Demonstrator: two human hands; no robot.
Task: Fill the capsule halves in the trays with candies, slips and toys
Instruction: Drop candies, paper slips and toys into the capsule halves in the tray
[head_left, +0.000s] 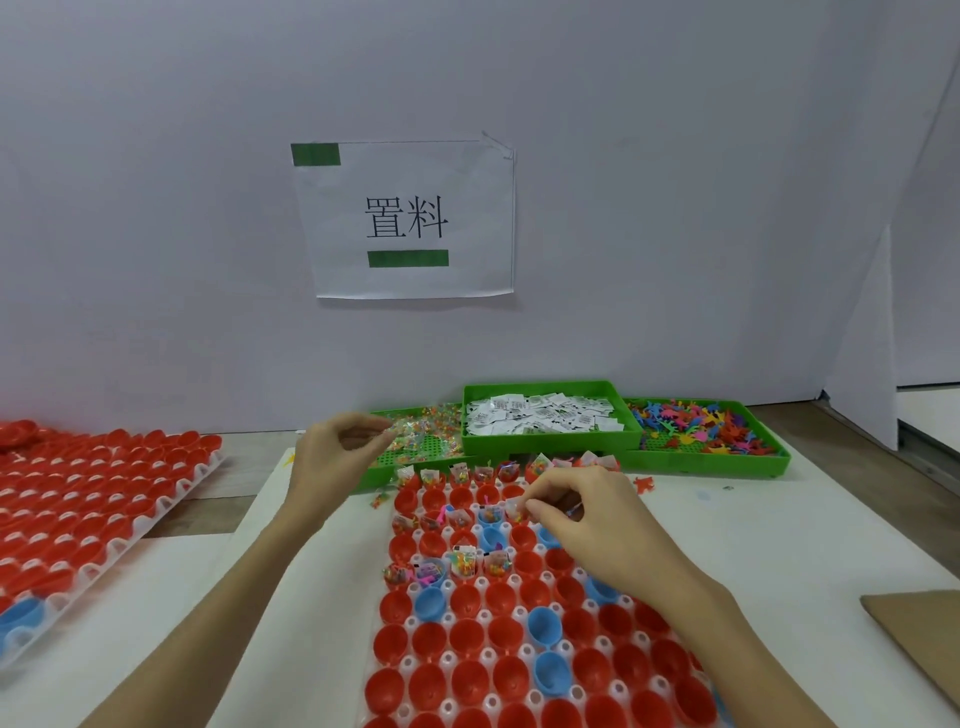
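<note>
**Both hands busy at the capsule tray**

The clear tray (524, 654) of red and blue capsule halves (470, 600) lies centre. The right hand (576, 525) pinches a candy packet (515, 506) over a far row; the left hand (332, 460) pinches packets by the green candy tray (421, 449).

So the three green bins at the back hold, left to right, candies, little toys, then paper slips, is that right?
Not quite. The head view shows the paper slips in the middle green bin and the toys in the right one. The candies are indeed on the left.
</note>
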